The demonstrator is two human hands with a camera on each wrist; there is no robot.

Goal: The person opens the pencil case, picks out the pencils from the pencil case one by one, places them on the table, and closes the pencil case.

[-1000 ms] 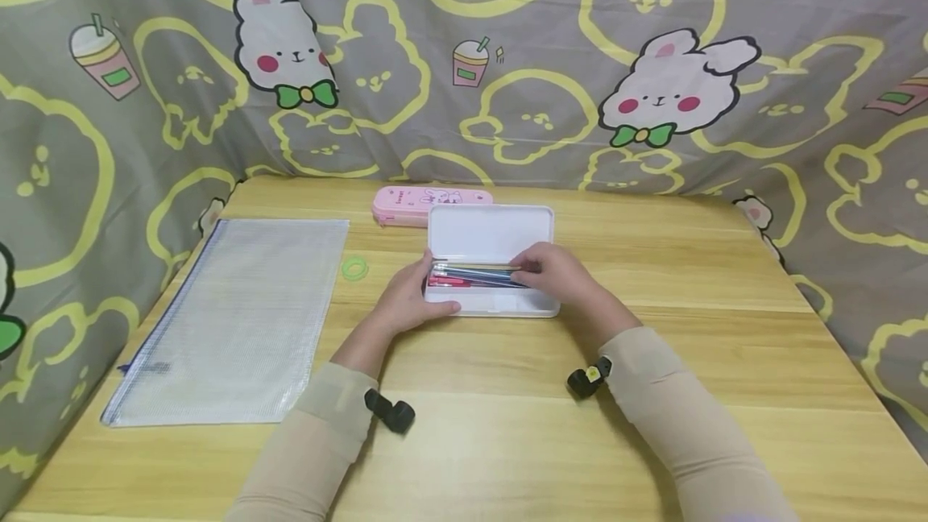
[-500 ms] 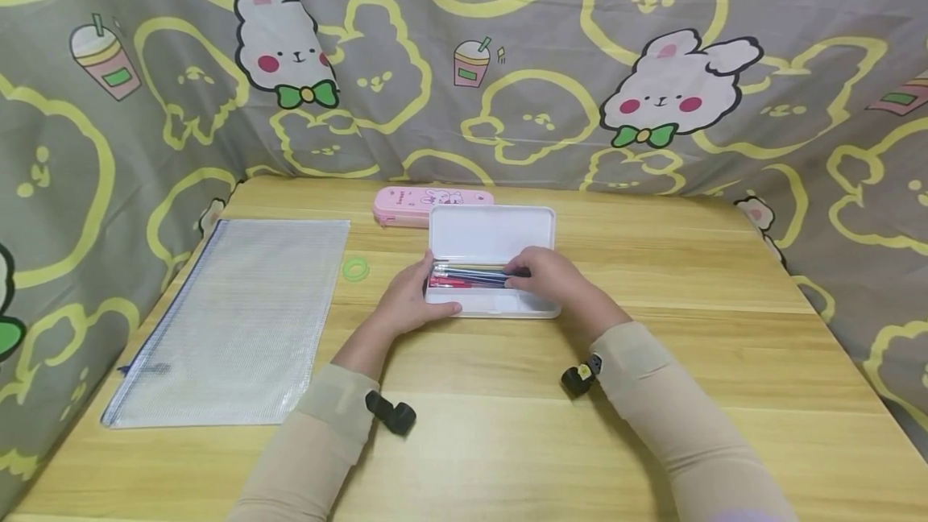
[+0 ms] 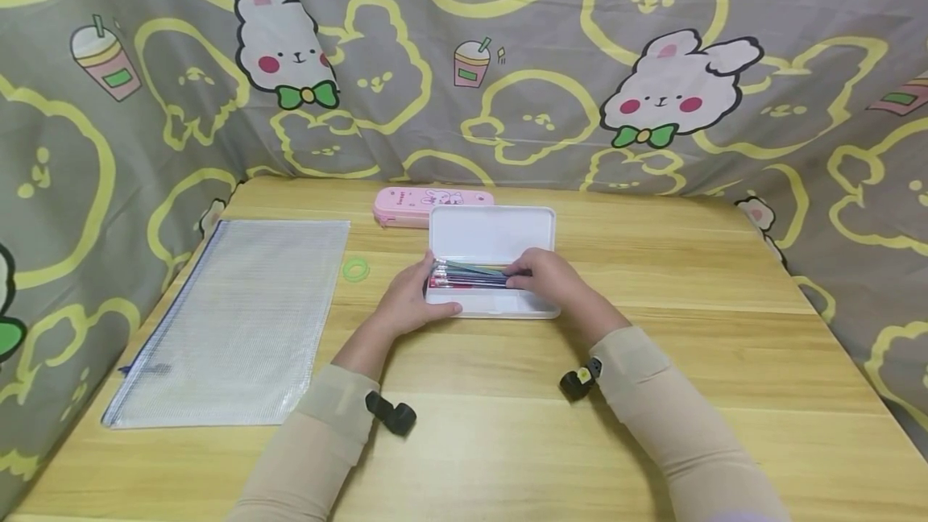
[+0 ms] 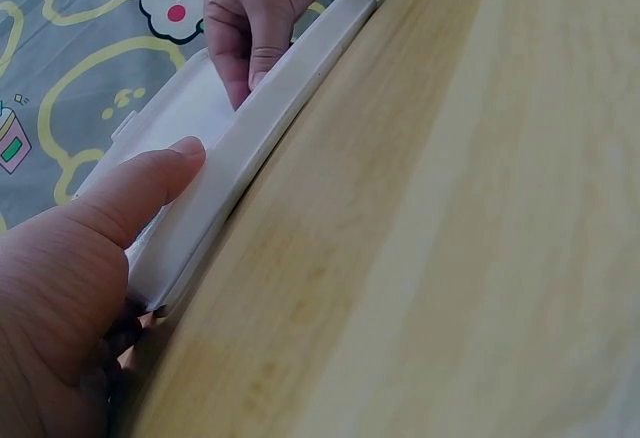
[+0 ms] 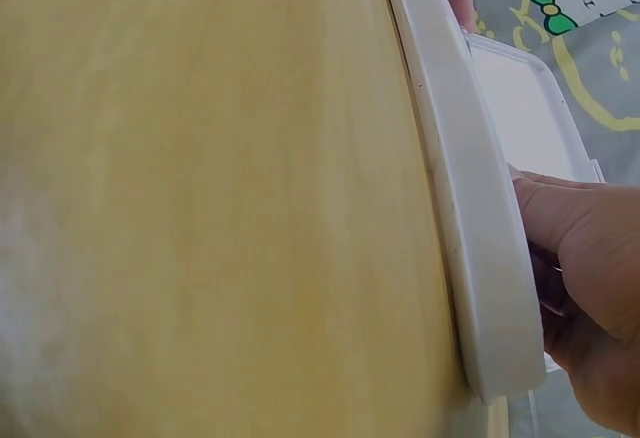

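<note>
A white pencil case (image 3: 493,304) lies on the table with its lid (image 3: 493,234) raised at the back. My left hand (image 3: 406,296) grips the case's left end, thumb over the front rim; its other fingers are partly hidden. Inside, several pencils (image 3: 470,276) lie lengthwise in the rear compartment, dark, teal and red ones among them. My right hand (image 3: 553,280) reaches into the right part of the case and pinches pencils at their right ends. Its fingertips dip behind the front wall (image 5: 470,178) in the right wrist view, so how many pencils it holds cannot be seen.
Behind the case sits a closed pink zip case (image 3: 402,205). To the left are a green ring (image 3: 355,269) and a large translucent mesh zip pouch (image 3: 239,321). A patterned curtain (image 3: 536,47) hangs along the table's back and sides.
My right hand has moved slightly left inside the case. The pencils have shifted there, and a teal one now slants over the others. My left hand stays put.
</note>
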